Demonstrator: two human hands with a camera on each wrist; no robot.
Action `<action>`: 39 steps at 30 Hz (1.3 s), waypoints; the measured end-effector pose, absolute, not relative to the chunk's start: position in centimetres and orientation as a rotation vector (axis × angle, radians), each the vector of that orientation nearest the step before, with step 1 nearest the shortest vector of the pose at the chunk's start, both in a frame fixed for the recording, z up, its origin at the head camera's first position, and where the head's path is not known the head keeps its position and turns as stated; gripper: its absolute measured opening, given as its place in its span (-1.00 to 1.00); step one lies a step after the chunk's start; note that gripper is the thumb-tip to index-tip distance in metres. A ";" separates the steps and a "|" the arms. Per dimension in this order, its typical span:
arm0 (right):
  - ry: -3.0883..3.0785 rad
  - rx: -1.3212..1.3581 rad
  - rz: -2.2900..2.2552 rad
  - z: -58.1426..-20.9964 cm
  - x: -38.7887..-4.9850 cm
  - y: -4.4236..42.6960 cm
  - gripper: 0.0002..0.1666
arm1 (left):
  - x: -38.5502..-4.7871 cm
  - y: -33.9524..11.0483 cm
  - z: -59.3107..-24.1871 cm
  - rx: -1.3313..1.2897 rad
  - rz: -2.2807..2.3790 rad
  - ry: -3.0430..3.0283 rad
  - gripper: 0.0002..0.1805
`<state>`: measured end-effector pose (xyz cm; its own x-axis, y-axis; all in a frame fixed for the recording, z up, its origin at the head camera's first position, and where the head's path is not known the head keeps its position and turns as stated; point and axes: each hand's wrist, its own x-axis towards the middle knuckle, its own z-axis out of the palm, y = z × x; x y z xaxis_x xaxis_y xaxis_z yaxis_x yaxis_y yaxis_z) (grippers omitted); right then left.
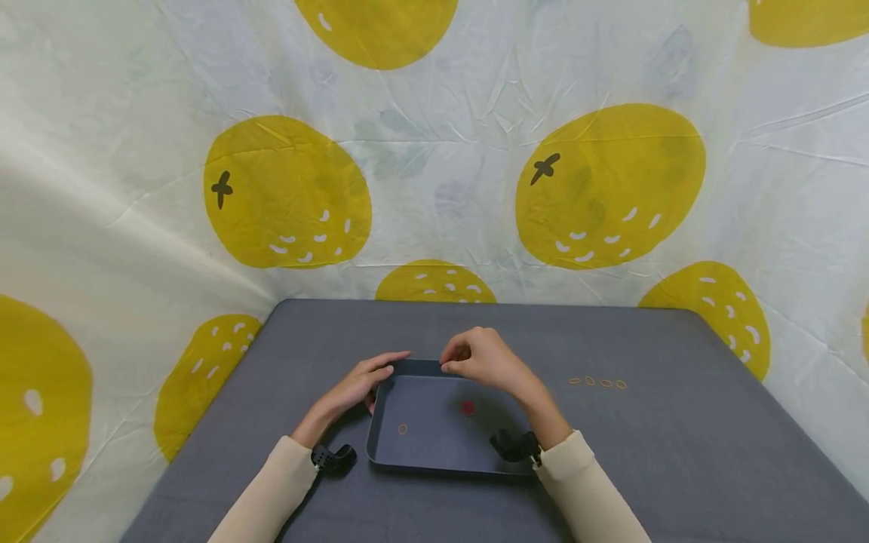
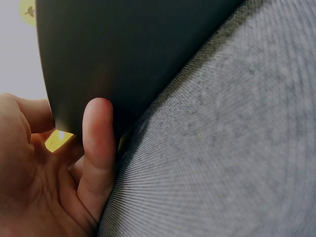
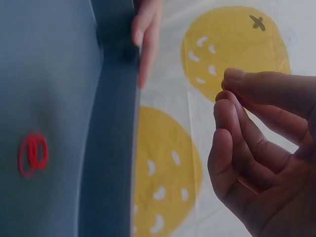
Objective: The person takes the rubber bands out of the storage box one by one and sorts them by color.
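A dark tray (image 1: 434,469) lies on the grey table. My left hand (image 1: 349,390) grips its far left corner; in the left wrist view the fingers (image 2: 98,148) lie against the tray's outer wall (image 2: 118,44). Above the far rim is my right hand (image 1: 490,362), thumb and fingertips together. The right wrist view shows this hand (image 3: 266,143) apart from the tray wall (image 3: 111,148), with nothing visible in its fingertips. Inside the tray are a red looped band (image 1: 468,408), also in the right wrist view (image 3: 34,154), and a thin orange ring (image 1: 403,429).
Several thin orange rings (image 1: 606,383) lie in a row on the table (image 1: 679,437), right of the tray. Behind and beside the table hangs a white cloth (image 1: 441,181) with large yellow fruit shapes. Each wrist wears a black device.
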<state>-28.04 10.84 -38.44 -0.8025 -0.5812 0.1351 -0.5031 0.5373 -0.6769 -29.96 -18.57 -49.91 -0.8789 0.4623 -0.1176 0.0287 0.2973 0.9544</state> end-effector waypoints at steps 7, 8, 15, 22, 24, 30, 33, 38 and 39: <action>2.584 -0.972 -1.086 -39.4 -28.1 8.7 -0.96 | -30.0 -18.6 -49.8 0.452 1.599 2.194 -0.52; 2.576 -0.974 -1.081 -39.6 -28.1 8.4 -0.96 | -30.0 -18.6 -49.7 0.452 1.598 2.197 -0.52; 2.536 -1.066 -1.011 -41.2 -28.2 6.9 -0.93 | -30.1 -18.6 -49.8 0.451 1.595 2.220 -0.51; 2.480 -1.127 -0.960 -42.1 -28.3 6.4 -0.90 | -30.0 -18.6 -49.9 0.462 1.590 2.221 -0.51; 2.483 -1.129 -0.953 -42.2 -28.3 6.4 -0.90 | -30.1 -18.6 -49.9 0.464 1.586 2.226 -0.51; 2.494 -1.128 -0.937 -41.7 -28.4 6.5 -0.89 | -30.0 -18.7 -49.9 0.467 1.588 2.226 -0.51; 2.507 -1.126 -0.914 -41.7 -28.7 6.4 -0.89 | -30.0 -18.7 -49.9 0.464 1.592 2.225 -0.51; 2.490 -1.160 -0.865 -42.2 -29.0 6.0 -0.89 | -30.0 -18.7 -49.9 0.463 1.589 2.227 -0.51; 2.480 -1.170 -0.854 -42.3 -29.1 5.8 -0.89 | -30.0 -18.6 -49.9 0.468 1.588 2.230 -0.51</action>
